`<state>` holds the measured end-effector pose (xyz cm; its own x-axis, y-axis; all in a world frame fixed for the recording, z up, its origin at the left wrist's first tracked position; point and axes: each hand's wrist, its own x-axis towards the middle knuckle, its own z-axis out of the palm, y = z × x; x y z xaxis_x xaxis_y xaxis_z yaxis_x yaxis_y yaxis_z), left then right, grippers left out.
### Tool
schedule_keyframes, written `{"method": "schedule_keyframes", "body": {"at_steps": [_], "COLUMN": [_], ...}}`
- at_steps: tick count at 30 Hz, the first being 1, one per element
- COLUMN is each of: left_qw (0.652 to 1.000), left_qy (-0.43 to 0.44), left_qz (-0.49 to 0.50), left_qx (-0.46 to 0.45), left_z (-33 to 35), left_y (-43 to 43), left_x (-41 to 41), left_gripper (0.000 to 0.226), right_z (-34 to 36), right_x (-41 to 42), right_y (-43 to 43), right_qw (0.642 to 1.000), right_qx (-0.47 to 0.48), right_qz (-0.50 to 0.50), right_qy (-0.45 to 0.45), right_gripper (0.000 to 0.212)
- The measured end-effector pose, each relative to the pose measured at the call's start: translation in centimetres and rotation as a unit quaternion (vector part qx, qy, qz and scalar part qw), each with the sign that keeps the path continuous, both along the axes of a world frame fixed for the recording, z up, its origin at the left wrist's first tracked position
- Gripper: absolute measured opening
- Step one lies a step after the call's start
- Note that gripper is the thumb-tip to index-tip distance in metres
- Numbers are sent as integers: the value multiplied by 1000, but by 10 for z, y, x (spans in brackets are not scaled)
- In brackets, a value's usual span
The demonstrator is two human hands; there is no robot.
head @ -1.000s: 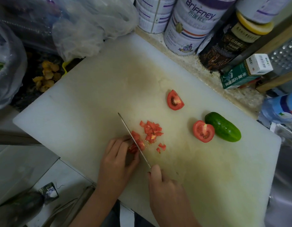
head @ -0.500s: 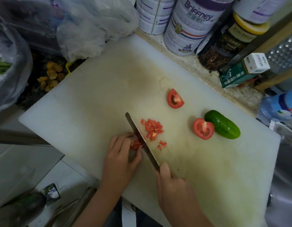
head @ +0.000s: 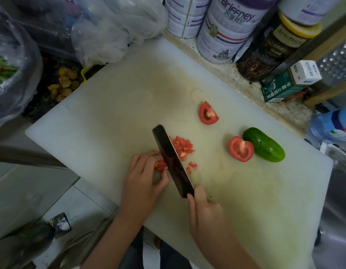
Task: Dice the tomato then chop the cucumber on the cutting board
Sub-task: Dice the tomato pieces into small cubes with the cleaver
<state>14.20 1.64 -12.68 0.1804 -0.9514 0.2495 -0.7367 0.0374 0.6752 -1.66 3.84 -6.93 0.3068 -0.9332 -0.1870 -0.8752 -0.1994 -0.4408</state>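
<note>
A big white cutting board (head: 114, 121) fills the middle of the view. My left hand (head: 143, 179) pinches a small red tomato piece (head: 160, 166) against the board near its front edge. My right hand (head: 204, 212) grips the handle of a dark-bladed knife (head: 172, 162), whose blade lies tilted just right of that piece. A heap of diced tomato (head: 182, 147) sits right of the blade. A tomato wedge (head: 208, 113) lies farther back, and a tomato half (head: 241, 149) touches a whole green cucumber (head: 264, 144) at the right.
Tall tins (head: 226, 30) and a dark jar (head: 269, 49) line the board's far edge, with a green box (head: 284, 88) and a metal grater (head: 337, 61) at the right. Plastic bags (head: 114, 30) crowd the far left. A blue-labelled bottle (head: 333, 127) lies at the right.
The knife blade has tipped over from edge-on to showing its broad dark flat side. My left hand keeps hold of the tomato piece.
</note>
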Motion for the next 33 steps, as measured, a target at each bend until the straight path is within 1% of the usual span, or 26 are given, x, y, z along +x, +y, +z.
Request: {"method": "schedule_keyframes", "body": {"at_steps": [3, 5, 9, 11, 13, 15, 17, 20, 22, 25, 28, 33], "left_qw": [1000, 1000, 1000, 1000, 1000, 1000, 999, 999, 999, 1000, 999, 1000], "left_qy": [0, -7, -15, -19, -21, -21, -22, -17, -9, -6, -10, -7], "left_qz": [2, 2, 5, 3, 5, 8, 10, 13, 15, 13, 12, 8], "left_qx": [-4, -8, -12, -13, -11, -16, -24, -32, -32, -27, -28, -20], "left_z": [0, -1, 0, -1, -3, -3, -3, -3, -3, -3, -3, -3], "left_y": [1, 1, 0, 0, 0, 1, 1, 0, 0, 0, -1, -1], "left_x": [0, 0, 0, 0, 1, 1, 1, 0, 1, 1, 1, 1], "left_gripper": [25, 25, 26, 23, 22, 21, 22, 23, 23, 23, 22, 25], "right_z": [3, 4, 3, 7, 8, 8, 13, 23, 29, 30, 26, 17], "right_x": [-4, 4, 27, 35, 35, 27, 17, 5, 0, 0, 2, 3], "right_y": [3, -7, -36, -49, -56, -55, -53, -51, -51, -49, -44, -41], "right_qw": [1000, 1000, 999, 998, 998, 997, 995, 994, 994, 996, 996, 997], "right_qx": [11, 2, -32, -56, -55, -20, -14, -23, -18, -13, 2, -13], "right_qz": [0, 3, 14, 23, 34, 43, 29, -7, -5, 34, 48, 43], "right_qy": [-2, 12, 20, 23, 1, -54, -90, -108, -105, -77, -72, -54], "right_gripper": [18, 19, 36, 31, 26, 26, 26, 27, 27, 23, 21, 27]}}
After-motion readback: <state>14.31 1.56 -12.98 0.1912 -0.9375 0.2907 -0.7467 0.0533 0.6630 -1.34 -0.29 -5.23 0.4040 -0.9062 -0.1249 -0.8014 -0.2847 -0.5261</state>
